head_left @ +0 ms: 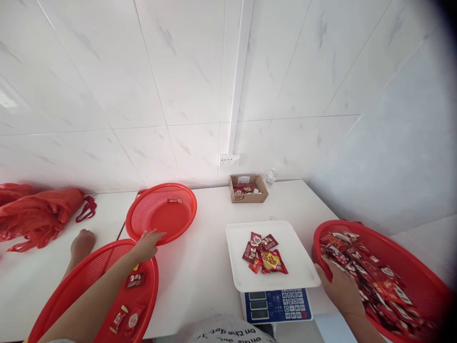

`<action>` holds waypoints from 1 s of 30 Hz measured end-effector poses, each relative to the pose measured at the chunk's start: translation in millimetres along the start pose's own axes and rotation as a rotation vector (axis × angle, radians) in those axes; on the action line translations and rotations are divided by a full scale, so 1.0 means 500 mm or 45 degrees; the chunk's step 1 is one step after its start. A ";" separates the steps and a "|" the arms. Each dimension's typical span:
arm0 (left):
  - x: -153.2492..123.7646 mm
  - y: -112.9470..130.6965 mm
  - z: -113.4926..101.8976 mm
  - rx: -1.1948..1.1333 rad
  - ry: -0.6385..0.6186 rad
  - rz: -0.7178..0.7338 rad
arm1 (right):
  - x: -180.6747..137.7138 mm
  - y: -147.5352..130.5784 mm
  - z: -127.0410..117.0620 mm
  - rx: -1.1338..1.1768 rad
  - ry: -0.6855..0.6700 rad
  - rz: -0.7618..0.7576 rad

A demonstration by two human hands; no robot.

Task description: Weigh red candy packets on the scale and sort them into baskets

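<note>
My left hand [145, 246] reaches across the left red basket [155, 286], its fingers spread over the near rim of the back red basket [167, 216]; nothing shows in it. A few wrapped snacks, among them a dark red packet [134, 280], lie in the left basket. One small packet [174, 201] sits in the back one. My right hand [341, 288] grips the rim of the right red basket [410, 257], which is heaped with red snack packets [374, 276]. Beside it, the white scale pan [294, 267] carries several packets [271, 261].
Another person's hand [83, 243] rests beyond the left basket. Red plastic bags [46, 212] lie at the far left. A cardboard box [249, 196] of packets stands near the wall, beside a clear plastic item [271, 176]. The scale's blue keypad [278, 305] faces me.
</note>
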State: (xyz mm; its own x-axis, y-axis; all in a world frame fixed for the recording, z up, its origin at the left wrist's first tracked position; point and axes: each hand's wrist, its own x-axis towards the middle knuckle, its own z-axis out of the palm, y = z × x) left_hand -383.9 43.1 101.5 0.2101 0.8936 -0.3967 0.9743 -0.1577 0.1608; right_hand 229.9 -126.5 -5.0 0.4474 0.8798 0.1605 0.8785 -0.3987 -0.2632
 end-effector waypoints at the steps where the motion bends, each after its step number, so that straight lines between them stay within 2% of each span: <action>1: 0.005 0.025 0.003 -0.066 -0.027 0.033 | 0.000 0.000 0.000 -0.002 0.009 -0.005; 5: 0.032 0.115 0.021 -0.241 -0.062 0.033 | -0.003 -0.001 -0.002 -0.015 0.037 -0.026; 13: 0.052 0.275 0.070 -0.315 -0.056 0.102 | -0.011 0.001 -0.011 -0.003 0.031 -0.104; 20: 0.056 0.350 0.090 -0.249 -0.009 0.065 | -0.014 0.005 -0.008 0.055 0.064 -0.124; 23: 0.047 0.395 0.098 -0.188 0.155 0.058 | -0.017 0.000 -0.017 0.073 0.051 -0.138; 26: 0.031 0.475 0.119 -0.222 0.342 0.231 | -0.019 -0.008 -0.029 0.097 0.031 -0.132; 28: 0.022 0.538 0.139 -0.311 0.313 0.403 | -0.020 -0.012 -0.036 0.108 0.014 -0.124; 30: 0.016 0.598 0.161 -0.387 0.197 0.489 | -0.020 -0.013 -0.039 0.118 -0.005 -0.124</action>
State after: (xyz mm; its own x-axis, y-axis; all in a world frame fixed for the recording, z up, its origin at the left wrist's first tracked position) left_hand -84.5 -30.7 73.4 0.5117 0.8503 -0.1229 0.7566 -0.3782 0.5333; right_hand 223.0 -138.0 13.9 0.3600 0.9143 0.1857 0.8983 -0.2859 -0.3335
